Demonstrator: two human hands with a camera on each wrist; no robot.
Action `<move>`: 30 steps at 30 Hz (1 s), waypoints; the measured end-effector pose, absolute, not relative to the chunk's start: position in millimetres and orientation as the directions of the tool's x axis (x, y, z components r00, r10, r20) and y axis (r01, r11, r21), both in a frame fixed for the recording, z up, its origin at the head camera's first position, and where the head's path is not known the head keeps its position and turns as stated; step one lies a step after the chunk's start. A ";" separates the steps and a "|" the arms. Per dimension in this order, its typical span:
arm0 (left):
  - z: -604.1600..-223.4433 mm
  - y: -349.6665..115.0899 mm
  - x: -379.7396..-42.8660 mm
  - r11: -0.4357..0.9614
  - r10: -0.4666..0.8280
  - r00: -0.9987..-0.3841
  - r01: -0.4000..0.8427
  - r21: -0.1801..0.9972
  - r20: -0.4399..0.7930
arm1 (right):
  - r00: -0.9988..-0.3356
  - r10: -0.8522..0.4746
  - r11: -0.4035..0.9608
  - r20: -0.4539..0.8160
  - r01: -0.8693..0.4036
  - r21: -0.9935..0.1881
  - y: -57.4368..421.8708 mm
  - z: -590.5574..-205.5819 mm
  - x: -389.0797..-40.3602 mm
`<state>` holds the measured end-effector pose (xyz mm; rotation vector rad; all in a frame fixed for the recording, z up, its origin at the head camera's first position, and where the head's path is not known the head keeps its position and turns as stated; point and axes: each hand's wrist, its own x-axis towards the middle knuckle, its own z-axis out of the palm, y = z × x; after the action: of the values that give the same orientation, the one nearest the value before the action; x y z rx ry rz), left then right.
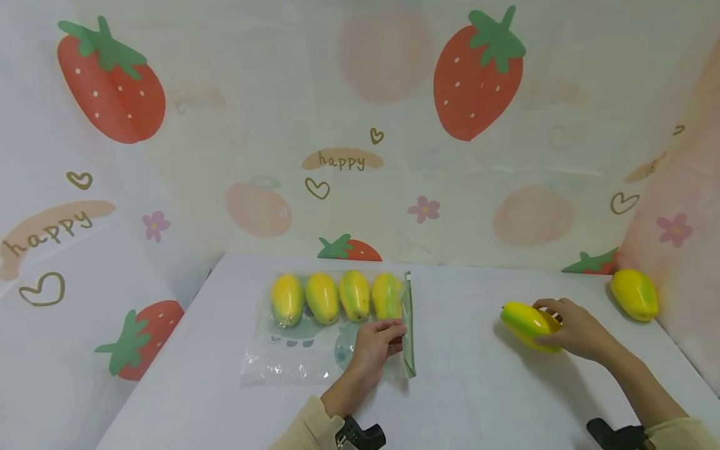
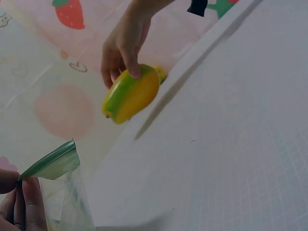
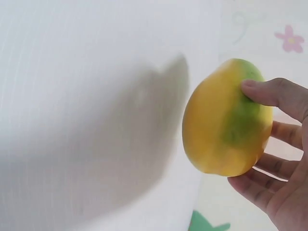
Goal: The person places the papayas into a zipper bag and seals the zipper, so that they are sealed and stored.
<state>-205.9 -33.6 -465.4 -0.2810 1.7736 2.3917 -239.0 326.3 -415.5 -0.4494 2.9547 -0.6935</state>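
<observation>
A clear zip bag (image 1: 281, 362) with a green zip edge lies on the white table, and several yellow-green papayas (image 1: 322, 299) sit in a row inside it. My left hand (image 1: 374, 350) pinches the bag's open edge; in the left wrist view the green strip (image 2: 53, 161) stands up between thumb and fingers. Above the table at the right, my right hand (image 1: 576, 331) grips a papaya (image 1: 525, 322) by one end. The right wrist view shows the thumb on the green side of this papaya (image 3: 221, 125) and the fingers round the other side.
Another papaya (image 1: 634, 295) rests at the table's back right corner. The white table (image 1: 461, 400) is bordered by a patterned cloth backdrop (image 1: 394, 206) at the back and both sides. Between the bag and the right hand lies bare tabletop.
</observation>
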 end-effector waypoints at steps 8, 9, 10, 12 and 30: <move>-466.6 -34.0 -207.0 -0.283 0.012 -0.968 -0.245 0.927 -0.251 | -0.937 -0.348 0.786 0.036 -0.313 -0.533 291.8 -420.6 -240.8; -466.2 -34.1 -207.4 -0.283 0.010 -0.968 -0.244 0.928 -0.251 | -0.934 -0.353 0.775 0.044 -0.319 -0.545 287.4 -420.1 -242.2; -465.7 -34.3 -207.9 -0.282 0.009 -0.969 -0.240 0.929 -0.248 | -0.934 -0.354 0.767 0.052 -0.322 -0.555 282.9 -419.9 -243.8; -464.6 -34.4 -209.7 -0.285 0.004 -0.972 -0.226 0.931 -0.235 | -0.932 -0.356 0.751 0.069 -0.329 -0.572 274.6 -419.6 -247.4; -465.5 -30.0 -205.4 -0.261 0.001 -0.972 -0.226 0.938 -0.234 | -0.904 -0.424 0.683 0.046 -0.353 -0.639 222.5 -429.8 -257.2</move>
<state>-205.4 -30.0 -465.5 -0.2802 1.8138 2.3697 -257.2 222.5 -429.8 -0.6454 2.7841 -1.0241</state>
